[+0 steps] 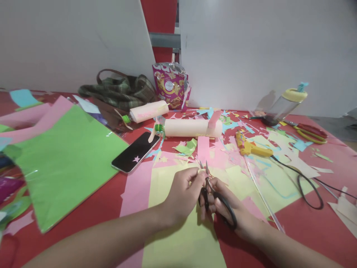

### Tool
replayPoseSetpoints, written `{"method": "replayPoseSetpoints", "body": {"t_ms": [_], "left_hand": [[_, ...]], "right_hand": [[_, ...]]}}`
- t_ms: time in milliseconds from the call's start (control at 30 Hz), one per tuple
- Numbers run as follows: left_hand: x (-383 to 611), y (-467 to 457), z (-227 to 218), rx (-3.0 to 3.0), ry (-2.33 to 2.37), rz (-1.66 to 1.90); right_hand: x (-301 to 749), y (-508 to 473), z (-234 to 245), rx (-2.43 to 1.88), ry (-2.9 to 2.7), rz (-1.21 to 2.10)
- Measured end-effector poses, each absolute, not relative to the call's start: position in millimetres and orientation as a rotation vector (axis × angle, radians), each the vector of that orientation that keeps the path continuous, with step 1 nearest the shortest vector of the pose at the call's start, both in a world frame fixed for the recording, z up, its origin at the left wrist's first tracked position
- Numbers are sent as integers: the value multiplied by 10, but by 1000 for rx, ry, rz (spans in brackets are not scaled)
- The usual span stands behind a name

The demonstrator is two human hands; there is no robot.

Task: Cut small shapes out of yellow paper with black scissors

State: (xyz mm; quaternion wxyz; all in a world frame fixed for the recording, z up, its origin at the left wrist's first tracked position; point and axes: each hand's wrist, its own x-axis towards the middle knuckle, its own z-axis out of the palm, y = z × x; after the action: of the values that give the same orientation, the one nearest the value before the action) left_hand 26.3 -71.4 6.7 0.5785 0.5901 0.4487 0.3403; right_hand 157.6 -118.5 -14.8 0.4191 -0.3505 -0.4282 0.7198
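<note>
Red table, scissors in right hand, left hand alongside

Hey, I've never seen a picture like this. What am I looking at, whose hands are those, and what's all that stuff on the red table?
This is one picture from a camera worn on a person's head, looking forward and down. The two bare arms coming in from below are that person's own, and no machine is involved. The right hand holds black-handled scissors, fingers through the loops. The left hand pinches a tiny paper scrap right at the blades. Under the hands lie yellow and pink sheets on a red table littered with coloured cuttings. To the left are green paper and a phone. Further back are a paper-wrapped bottle, a yellow glue gun with a black cord, a snack pouch and a plaid bag.
</note>
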Motion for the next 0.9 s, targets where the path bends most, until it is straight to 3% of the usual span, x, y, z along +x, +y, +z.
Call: {"method": "replayPoseSetpoints", "body": {"t_ms": [900], "left_hand": [[263,-761,-84,1226,895,737]], "right_hand": [[1523,-1181,-103,-973,-1245,1709]]}}
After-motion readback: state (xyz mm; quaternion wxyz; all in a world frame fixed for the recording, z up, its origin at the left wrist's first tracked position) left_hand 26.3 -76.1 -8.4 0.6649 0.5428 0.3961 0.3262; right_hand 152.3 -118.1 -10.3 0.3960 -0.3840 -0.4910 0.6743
